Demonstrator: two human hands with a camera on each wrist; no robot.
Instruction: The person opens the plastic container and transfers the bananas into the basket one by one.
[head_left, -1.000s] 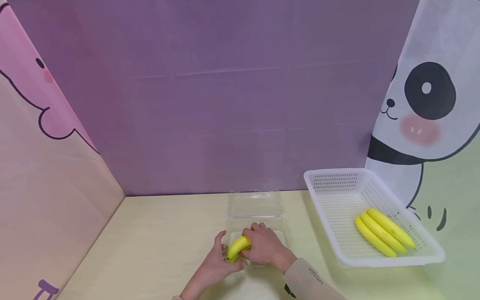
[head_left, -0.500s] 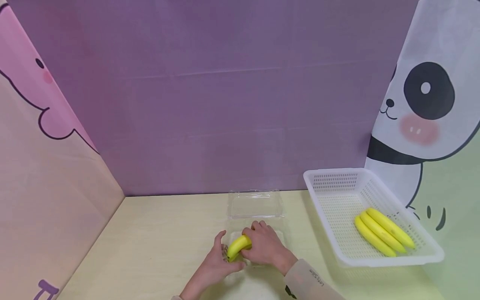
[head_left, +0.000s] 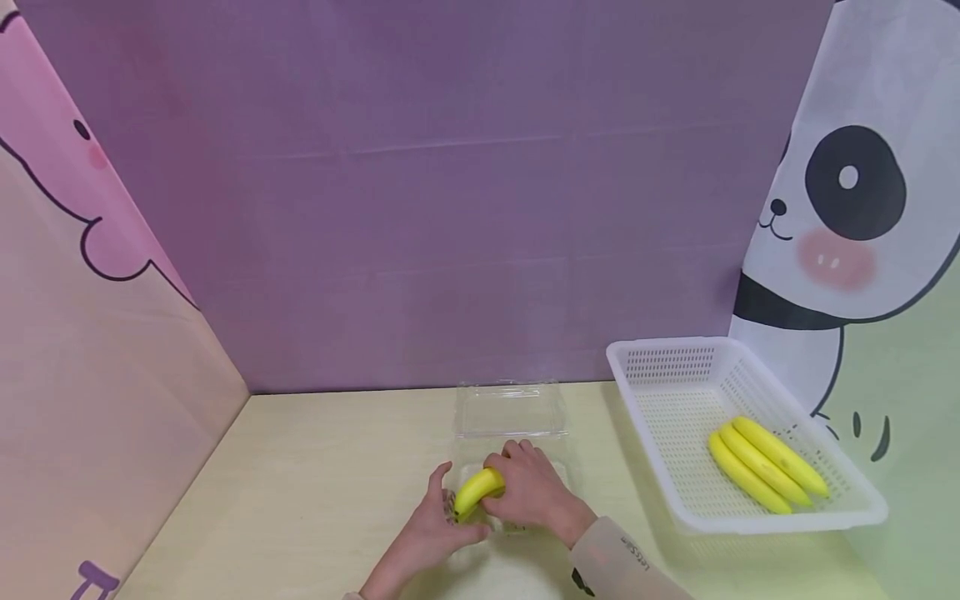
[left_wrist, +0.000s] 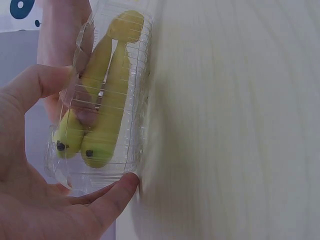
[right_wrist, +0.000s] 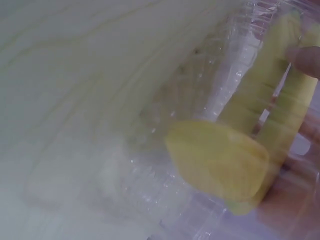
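A clear plastic clamshell box (left_wrist: pixel 137 107) lies with its lid (head_left: pixel 512 410) folded back. Inside its base is a small bunch of bananas (head_left: pixel 476 490). Through the box wall, the left wrist view shows two bananas joined at one thick stem end, dark tips toward my left hand. My left hand (head_left: pixel 435 531) holds the left end of the box, thumb at the rim and fingertips low on the wall. From above, my right hand (head_left: pixel 528 490) grips the bananas, fingers curled over them. Its fingertips are partly hidden in the head view.
On the right stands a white perforated basket (head_left: pixel 678 437) with three bananas (head_left: pixel 768 464) lying side by side in it. The pale wooden table (head_left: pixel 330 467) meets a purple backdrop (head_left: pixel 450 208) behind. Printed cloth panels flank both sides.
My right hand and the bananas have shifted very slightly away from me. My left hand stays where it was on the box.
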